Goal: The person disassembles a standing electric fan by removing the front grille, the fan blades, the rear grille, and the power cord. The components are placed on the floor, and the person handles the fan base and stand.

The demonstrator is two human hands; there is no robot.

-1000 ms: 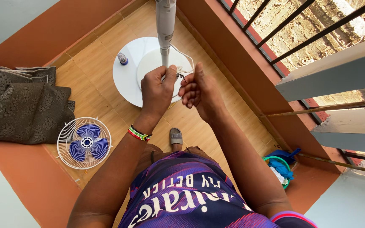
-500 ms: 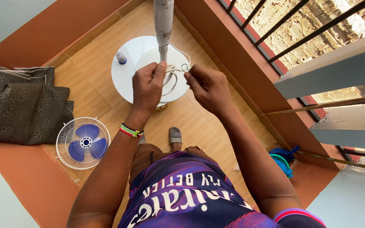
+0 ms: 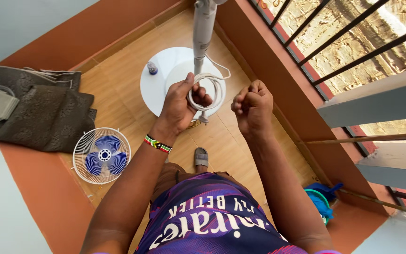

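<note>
My left hand point(image 3: 180, 106) grips a coiled white power cord point(image 3: 206, 91) just below the white fan stand pole point(image 3: 203, 33). The cord's loops hang over the stand's round white base point(image 3: 158, 82) on the tiled floor. My right hand point(image 3: 252, 107) is held up beside the coil as a closed fist, apart from the cord. Whether anything lies inside the fist is hidden. A beaded band sits on my left wrist point(image 3: 157, 144).
A detached fan head with blue blades in a white grille point(image 3: 102, 155) lies on the floor at left. Dark patterned cushions point(image 3: 48, 110) are behind it. A small bottle point(image 3: 152, 68) stands on the base. Black railing bars point(image 3: 339, 40) run along the right; a blue-green bundle point(image 3: 319, 200) lies below.
My right hand, which pinched a small black tie, has pulled away from the cord and closed into a fist. The white cord now hangs as a loose coil in my left hand.
</note>
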